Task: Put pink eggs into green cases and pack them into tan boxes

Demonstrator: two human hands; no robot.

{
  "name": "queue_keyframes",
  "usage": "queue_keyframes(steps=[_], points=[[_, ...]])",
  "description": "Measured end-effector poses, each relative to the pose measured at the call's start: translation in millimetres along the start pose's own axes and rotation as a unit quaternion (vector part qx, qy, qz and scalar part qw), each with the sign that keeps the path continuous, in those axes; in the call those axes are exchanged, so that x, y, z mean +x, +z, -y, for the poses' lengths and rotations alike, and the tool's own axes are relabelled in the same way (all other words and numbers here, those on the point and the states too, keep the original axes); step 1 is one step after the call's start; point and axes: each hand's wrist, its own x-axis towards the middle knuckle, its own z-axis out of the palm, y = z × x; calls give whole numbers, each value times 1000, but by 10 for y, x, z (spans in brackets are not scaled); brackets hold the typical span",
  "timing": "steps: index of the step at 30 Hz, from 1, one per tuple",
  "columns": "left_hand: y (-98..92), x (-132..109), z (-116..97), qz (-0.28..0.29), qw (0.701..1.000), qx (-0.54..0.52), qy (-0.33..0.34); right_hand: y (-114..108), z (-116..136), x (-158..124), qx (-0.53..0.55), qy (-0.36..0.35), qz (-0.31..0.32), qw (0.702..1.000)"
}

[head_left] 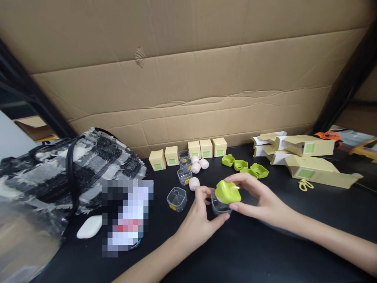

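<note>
Near the middle of the black surface (250, 251), the left hand (200, 220) holds a clear cup (219, 208) while the right hand (262, 195) grips a green lid (227, 192), tilted over the cup's mouth; whether they touch is unclear. Pale pieces (194, 184) and other cups (176, 199) sit beyond the left hand. Small boxes (205, 149) line the back edge; opened cartons (312, 164) lie toward the back right corner.

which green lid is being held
The green lid in the right hand, over the clear cup; the other lids lie on the table.
</note>
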Motion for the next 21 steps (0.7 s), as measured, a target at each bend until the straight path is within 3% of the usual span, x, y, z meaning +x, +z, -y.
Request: queue_keyframes(steps=[6,21], points=[[16,-38,-21,1,999,-52,-15,13,-29,38,-58,-19,70,996],[20,-32,-23,12,999,-50,-13,67,1,18,-39,23,24,999]])
